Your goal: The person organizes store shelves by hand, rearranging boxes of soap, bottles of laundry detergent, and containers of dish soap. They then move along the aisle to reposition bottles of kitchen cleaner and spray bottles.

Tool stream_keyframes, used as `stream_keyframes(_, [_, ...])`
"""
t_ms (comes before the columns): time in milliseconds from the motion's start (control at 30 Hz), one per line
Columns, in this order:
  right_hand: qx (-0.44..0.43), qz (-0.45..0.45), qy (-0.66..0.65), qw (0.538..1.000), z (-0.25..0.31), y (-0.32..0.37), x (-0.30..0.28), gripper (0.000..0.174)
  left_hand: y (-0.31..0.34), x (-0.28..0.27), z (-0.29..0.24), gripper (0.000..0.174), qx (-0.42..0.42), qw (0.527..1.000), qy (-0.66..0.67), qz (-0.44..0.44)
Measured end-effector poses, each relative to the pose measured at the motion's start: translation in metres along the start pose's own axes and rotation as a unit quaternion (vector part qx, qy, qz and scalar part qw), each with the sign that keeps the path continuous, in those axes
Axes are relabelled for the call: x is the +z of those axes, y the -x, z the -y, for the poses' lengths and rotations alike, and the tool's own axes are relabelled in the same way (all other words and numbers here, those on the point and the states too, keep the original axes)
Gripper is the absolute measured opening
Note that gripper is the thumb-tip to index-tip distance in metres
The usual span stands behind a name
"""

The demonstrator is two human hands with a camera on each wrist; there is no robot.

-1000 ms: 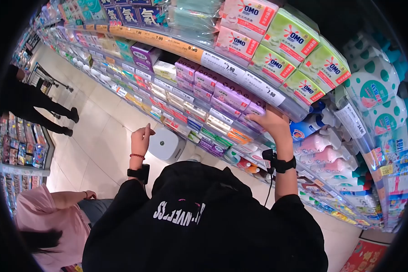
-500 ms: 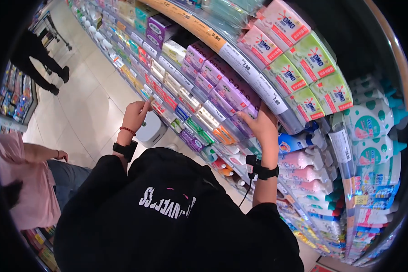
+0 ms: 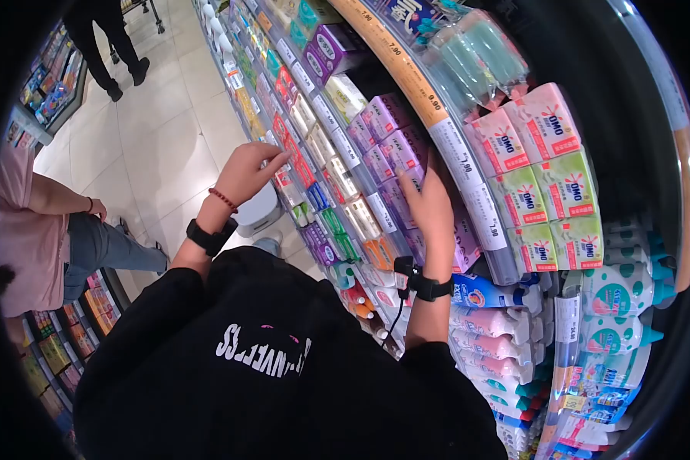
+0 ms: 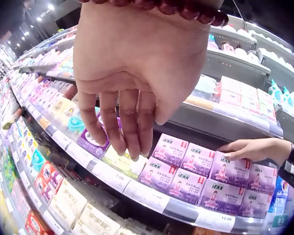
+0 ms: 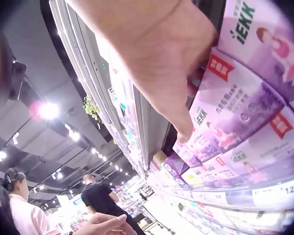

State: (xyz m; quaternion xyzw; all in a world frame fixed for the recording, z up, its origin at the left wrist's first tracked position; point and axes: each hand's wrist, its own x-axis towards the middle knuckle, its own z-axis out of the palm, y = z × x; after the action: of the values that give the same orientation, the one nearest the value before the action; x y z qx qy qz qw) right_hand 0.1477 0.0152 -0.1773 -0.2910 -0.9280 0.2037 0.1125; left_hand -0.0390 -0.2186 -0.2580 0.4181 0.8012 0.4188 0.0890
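Note:
Several purple iEKK boxes [image 4: 230,169] stand in two tiers on a shelf. My right hand [image 3: 431,203] is at the upper tier and grips one of them. In the right wrist view its thumb [image 5: 183,129] lies at the box's upper front edge, and the other fingers reach behind, mostly hidden. My left hand [image 3: 247,170] hangs in front of the shelves to the left, holding nothing. Its fingers [image 4: 130,122] droop, loosely bent, in the left wrist view. A pale yellow box [image 4: 122,160] and a dark purple box [image 4: 95,142] stand left of the iEKK boxes.
Overhead, a shelf edge with price labels [image 3: 468,165] carries pink and green OMO boxes [image 3: 544,192]. Blue and pink bottles [image 3: 487,318] stand to the right. On the floor is a white bin [image 3: 259,208]. A person in pink [image 3: 34,230] and one in black [image 3: 103,38] are nearby.
The head view has turned, so the shelves stand steeper. My right thumb has shifted left along the purple boxes. My left hand has come up nearer the shelf edge.

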Motion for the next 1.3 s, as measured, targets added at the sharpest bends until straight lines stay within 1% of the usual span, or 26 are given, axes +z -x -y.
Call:
stream_keyframes(33, [0.012,0.006,-0.005,1.000,0.001,-0.006,0.001,0.062,-0.008,0.005,-0.002,0.026,-0.004,1.000,0.004,0.023])
stream_keyframes(67, [-0.040,-0.028,0.003,0.999,-0.006,-0.015,0.007,0.064,-0.017,0.011,-0.005,0.024,-0.007,0.999,0.009,0.045])
stream_keyframes(133, [-0.038,-0.011,0.008,0.999,-0.007,-0.029,0.010,0.065,-0.033,0.032,-0.018,0.021,0.000,0.990,-0.024,0.138])
stream_keyframes(167, [-0.037,-0.003,0.010,0.999,-0.007,-0.037,0.011,0.065,-0.041,0.051,-0.018,0.020,0.068,0.988,-0.010,0.142])
stream_keyframes(200, [-0.072,-0.031,0.026,0.997,-0.013,-0.046,0.017,0.069,-0.047,0.071,-0.019,0.020,0.135,0.980,0.003,0.146])
stream_keyframes(267, [-0.025,0.006,0.020,0.999,-0.009,-0.058,0.019,0.074,-0.059,0.095,-0.031,0.021,0.191,0.965,-0.002,0.181])
stream_keyframes(367, [0.056,0.044,0.026,0.997,0.002,-0.069,0.018,0.079,-0.067,0.129,-0.042,0.026,0.204,0.964,0.010,0.170])
stream_keyframes(400, [0.082,0.055,0.030,0.995,0.004,-0.071,0.019,0.080,-0.068,0.136,-0.044,0.026,0.205,0.966,0.019,0.159])
stream_keyframes(500, [0.087,0.014,0.007,0.996,0.002,-0.071,0.024,0.079,-0.068,0.151,-0.047,0.028,0.200,0.970,0.055,0.122])
stream_keyframes(600, [0.098,0.010,0.013,0.995,0.003,-0.071,0.025,0.075,-0.066,0.157,-0.046,0.028,0.190,0.972,0.090,0.103])
stream_keyframes(700, [0.173,0.094,-0.051,0.979,0.012,-0.073,0.014,0.080,-0.066,0.158,-0.047,0.028,0.185,0.972,0.099,0.110])
stream_keyframes(767, [0.174,0.093,-0.058,0.979,0.009,-0.072,0.014,0.079,-0.066,0.161,-0.047,0.029,0.182,0.971,0.098,0.120])
stream_keyframes(833, [0.145,0.081,-0.058,0.984,0.006,-0.070,0.015,0.079,-0.064,0.156,-0.054,0.029,0.173,0.969,0.096,0.146])
stream_keyframes(967, [0.032,0.027,-0.033,0.999,0.002,-0.066,0.015,0.078,-0.065,0.161,-0.054,0.028,0.150,0.971,0.092,0.162])
stream_keyframes(1000, [0.005,0.012,-0.037,0.999,0.002,-0.067,0.015,0.078,-0.066,0.155,-0.058,0.026,0.129,0.972,0.101,0.171])
stream_keyframes(1033, [-0.022,-0.002,-0.040,0.999,0.003,-0.070,0.016,0.078,-0.069,0.148,-0.061,0.025,0.128,0.971,0.097,0.180])
stream_keyframes(1100, [0.022,0.021,-0.085,0.996,0.015,-0.080,0.014,0.074,-0.071,0.137,-0.062,0.023,0.122,0.969,0.089,0.198])
stream_keyframes(1167, [0.074,0.061,-0.123,0.988,0.025,-0.092,0.012,0.072,-0.074,0.133,-0.058,0.022,0.114,0.977,0.088,0.159])
stream_keyframes(1200, [-0.012,-0.076,-0.129,0.989,0.025,-0.096,0.028,0.054,-0.078,0.131,-0.057,0.022,0.110,0.980,0.087,0.139])
stream_keyframes(1267, [0.025,0.024,-0.131,0.991,0.017,-0.103,0.031,0.062,-0.085,0.130,-0.049,0.024,0.104,0.987,0.081,0.094])
stream_keyframes(1300, [0.037,0.050,-0.126,0.990,0.018,-0.104,0.031,0.064,-0.089,0.131,-0.046,0.026,0.101,0.989,0.078,0.071])
